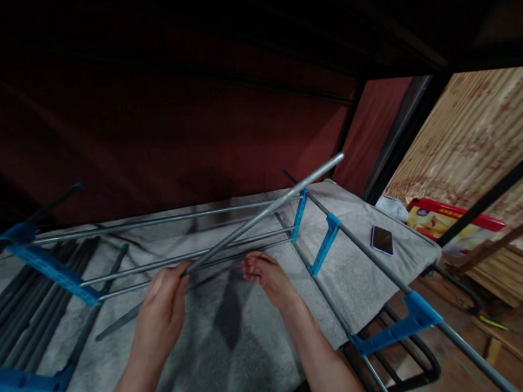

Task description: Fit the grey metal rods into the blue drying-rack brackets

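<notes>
Left hand [163, 295] closed round a loose rod [267, 212], slanting up to the right over the grey cloth [255, 363], neither end fitted as far as shows; right hand [267, 276] half open, fingers curled, apart from it, looks empty. Assembly looks partway: dark tubes [35, 295] at left seemingly unfitted, while beyond the hands three crossbars [191, 215] already span the blue brackets [299, 216].
</notes>
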A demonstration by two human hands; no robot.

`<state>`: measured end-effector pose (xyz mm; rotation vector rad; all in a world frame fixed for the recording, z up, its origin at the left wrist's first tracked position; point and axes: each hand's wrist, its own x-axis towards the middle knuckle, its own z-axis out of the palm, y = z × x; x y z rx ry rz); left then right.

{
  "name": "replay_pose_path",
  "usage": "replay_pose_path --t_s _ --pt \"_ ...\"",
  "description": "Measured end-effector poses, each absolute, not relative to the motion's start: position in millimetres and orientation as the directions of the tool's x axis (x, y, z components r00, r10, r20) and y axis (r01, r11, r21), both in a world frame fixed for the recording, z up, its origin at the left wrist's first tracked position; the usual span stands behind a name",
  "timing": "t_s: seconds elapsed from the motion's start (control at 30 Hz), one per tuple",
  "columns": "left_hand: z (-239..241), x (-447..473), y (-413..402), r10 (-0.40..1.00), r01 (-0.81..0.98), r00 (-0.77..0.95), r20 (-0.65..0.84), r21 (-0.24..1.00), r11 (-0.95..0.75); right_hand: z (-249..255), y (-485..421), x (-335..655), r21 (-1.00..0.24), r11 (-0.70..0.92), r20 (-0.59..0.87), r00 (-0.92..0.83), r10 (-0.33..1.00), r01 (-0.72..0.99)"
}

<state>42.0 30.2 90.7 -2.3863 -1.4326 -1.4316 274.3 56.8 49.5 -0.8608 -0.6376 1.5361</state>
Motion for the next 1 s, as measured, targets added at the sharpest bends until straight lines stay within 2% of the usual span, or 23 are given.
replay_pose_path --t_s 0.17,0.4,0.6,0.9,1.0 --pt "55 19 49 0.745 0.788 0.26 0.614 0.312 -0.532 48 61 284 -0.8 -0.108 -0.178 0.061 0.982 -0.59" --pt "21 1 57 0.844 0.864 0.274 0.462 0.267 -0.427 49 63 287 -0.744 -0.048 -0.163 0.112 0.98 -0.667" --pt "12 1 58 0.883 0.844 0.304 0.359 0.328 -0.424 35 72 295 -0.714 0.009 -0.162 0.178 0.971 -0.7" --pt "23 -1 50 0.952 0.86 0.184 0.245 0.429 -0.277 17 80 307 -0.692 0.028 -0.242 0.268 0.933 -0.722" --pt "25 0 49 0.948 0.852 0.194 0.251 0.437 -0.29 19 78 306 -0.689 0.039 -0.256 0.294 0.921 -0.723"
